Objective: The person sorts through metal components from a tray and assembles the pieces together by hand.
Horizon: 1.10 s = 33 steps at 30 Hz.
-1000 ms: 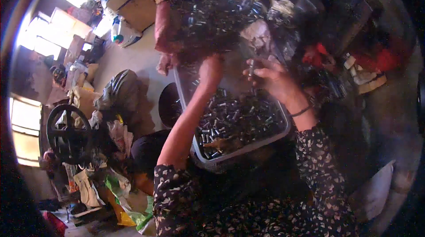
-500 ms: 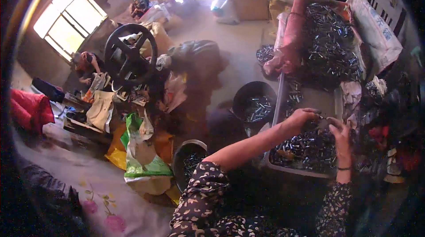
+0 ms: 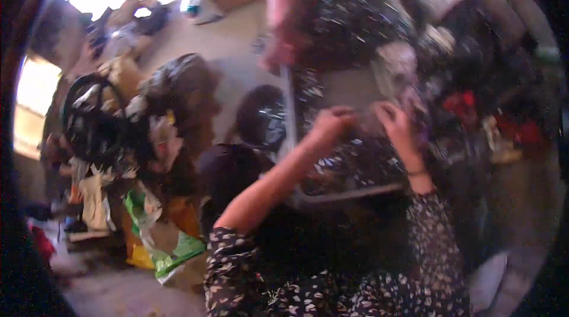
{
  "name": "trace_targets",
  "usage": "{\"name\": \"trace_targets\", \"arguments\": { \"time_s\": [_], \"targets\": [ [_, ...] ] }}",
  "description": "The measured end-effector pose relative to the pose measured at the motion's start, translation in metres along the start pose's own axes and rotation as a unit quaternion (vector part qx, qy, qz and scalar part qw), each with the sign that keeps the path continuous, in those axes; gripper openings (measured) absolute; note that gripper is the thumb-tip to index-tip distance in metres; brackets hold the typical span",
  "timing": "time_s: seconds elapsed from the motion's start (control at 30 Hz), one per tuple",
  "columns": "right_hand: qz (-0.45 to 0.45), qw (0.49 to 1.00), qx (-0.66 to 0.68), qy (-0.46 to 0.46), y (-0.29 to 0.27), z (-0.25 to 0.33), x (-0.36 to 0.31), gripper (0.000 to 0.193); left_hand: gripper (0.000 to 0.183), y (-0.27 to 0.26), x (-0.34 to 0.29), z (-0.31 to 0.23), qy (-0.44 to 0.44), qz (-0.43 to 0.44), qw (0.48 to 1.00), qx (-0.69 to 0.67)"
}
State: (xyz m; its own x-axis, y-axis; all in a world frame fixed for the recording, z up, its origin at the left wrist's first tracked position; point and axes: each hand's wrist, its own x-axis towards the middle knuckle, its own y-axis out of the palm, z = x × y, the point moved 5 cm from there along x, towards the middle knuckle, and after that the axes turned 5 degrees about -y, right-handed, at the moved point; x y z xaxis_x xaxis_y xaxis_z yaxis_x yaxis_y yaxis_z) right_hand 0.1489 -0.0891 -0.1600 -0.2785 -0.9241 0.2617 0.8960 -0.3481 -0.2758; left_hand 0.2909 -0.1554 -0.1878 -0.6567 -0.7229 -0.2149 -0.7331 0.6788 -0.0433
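Both hands are over a light-rimmed tray [image 3: 289,109] that holds small dark and shiny metal pieces [image 3: 329,166]. My left hand [image 3: 333,122] is closed, its fingertips pinched together above the tray. Just right of it, my right hand [image 3: 394,120] has its thumb and fingers curled toward the left one, apart from it by a small gap. Motion blurs the fingertips, and whatever lies between them is too small to make out.
Beyond the tray, a red-edged sack [image 3: 284,32] lies open under a heap of metal pieces [image 3: 355,15]. A black bucket [image 3: 246,115] with more pieces stands left of the tray. Farther left are a black handwheel [image 3: 74,109], a grey sack [image 3: 184,80] and a green-and-white bag [image 3: 172,252].
My view has swung to the right, so the whole scene sits farther left and is blurred. My hands stay raised over the tray, with a slightly wider gap between them.
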Motion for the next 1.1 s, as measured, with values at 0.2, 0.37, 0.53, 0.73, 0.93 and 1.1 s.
{"name": "trace_targets", "arguments": {
  "time_s": [0.2, 0.37, 0.53, 0.73, 0.93, 1.1],
  "targets": [
    [0.0, 0.992, 0.112, 0.054, -0.002, -0.018, -0.004, 0.02, 0.021, 0.017, 0.002, 0.009, -0.162, -0.002, 0.958, -0.235],
    [0.002, 0.99, 0.104, 0.099, -0.006, -0.026, -0.011, 0.021, 0.021, 0.023, -0.001, 0.004, -0.163, 0.005, 0.964, -0.209],
    [-0.032, 0.999, 0.016, 0.003, -0.002, -0.004, -0.009, 0.018, 0.019, 0.008, 0.01, 0.033, -0.081, 0.042, 0.983, -0.156],
    [-0.023, 0.999, -0.018, -0.028, -0.002, -0.006, -0.007, 0.014, 0.019, 0.011, 0.004, 0.026, -0.029, 0.075, 0.992, -0.096],
    [-0.015, 0.997, 0.041, 0.065, -0.007, -0.006, -0.009, 0.018, 0.023, 0.025, -0.003, 0.014, -0.188, 0.035, 0.96, -0.204],
    [-0.049, 0.995, 0.077, 0.045, -0.003, -0.022, -0.019, 0.019, 0.023, 0.035, -0.013, 0.002, -0.234, 0.002, 0.938, -0.255]
  ]
}}
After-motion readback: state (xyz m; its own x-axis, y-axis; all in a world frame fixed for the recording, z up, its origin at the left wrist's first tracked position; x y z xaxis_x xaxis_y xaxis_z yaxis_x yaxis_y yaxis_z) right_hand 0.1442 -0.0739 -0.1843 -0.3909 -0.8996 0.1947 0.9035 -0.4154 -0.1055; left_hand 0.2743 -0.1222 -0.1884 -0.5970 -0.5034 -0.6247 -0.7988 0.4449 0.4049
